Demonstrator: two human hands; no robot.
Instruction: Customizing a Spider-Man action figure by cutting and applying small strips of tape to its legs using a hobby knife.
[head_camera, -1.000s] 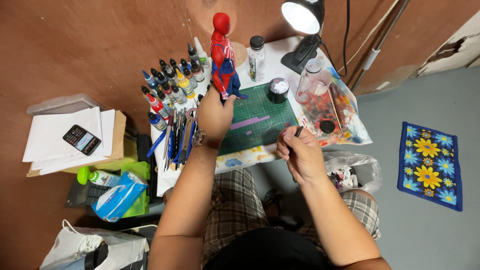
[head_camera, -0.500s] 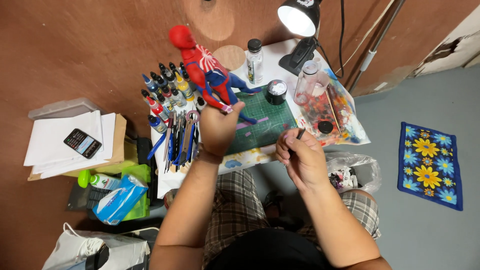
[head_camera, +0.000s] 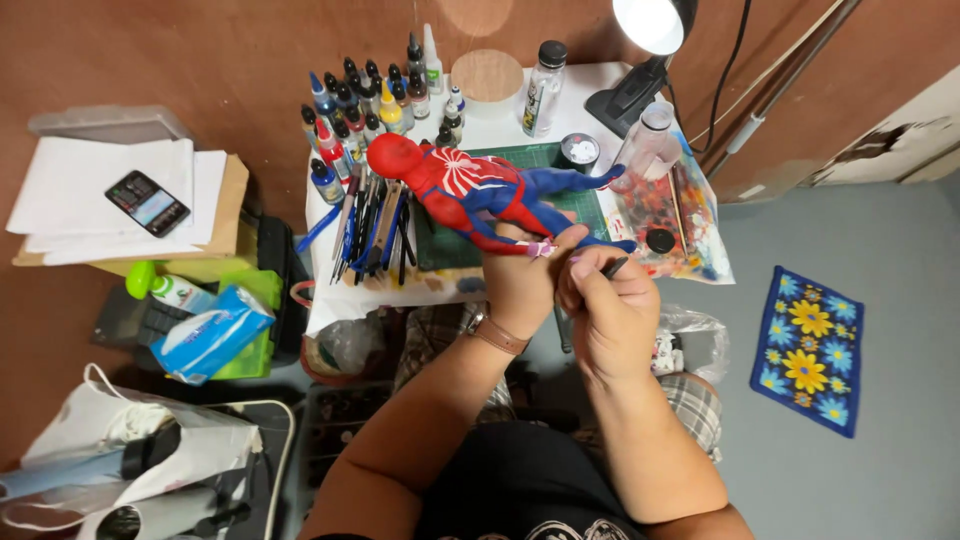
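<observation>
Figure (head_camera: 470, 190) front and centre: red and blue, lying almost flat above the green mat (head_camera: 545, 160), head toward the paint bottles (head_camera: 370, 95), legs toward the water jar (head_camera: 648, 145). Our left hand (head_camera: 520, 280) has it from below, grip wrapped tight around the hips and thighs, thumb pressed on top. Our right hand (head_camera: 610, 310) sits just beside, touching the left, its grip pinched shut on a thin dark brush (head_camera: 612, 267) whose tip points toward the legs.

We judge this to be fine detail work on the lower body. Good form here means keeping the two hands braced against each other, as they are, so the tip stays steady. We want the left grip on parts away from the spot being worked, and only a slow roll of the wrist to bring the surface to the tip. Light strokes, little on the tip.

Around us, the counter (head_camera: 500, 125) is crowded: a row of pens and brushes (head_camera: 375, 225) left of the mat, a small round tin (head_camera: 578, 152) by the lamp (head_camera: 655, 25), a stained palette sheet (head_camera: 690, 220) to the right. A phone (head_camera: 147, 203) lies on papers well off to the left, a tissue pack (head_camera: 210, 335) below it.
</observation>
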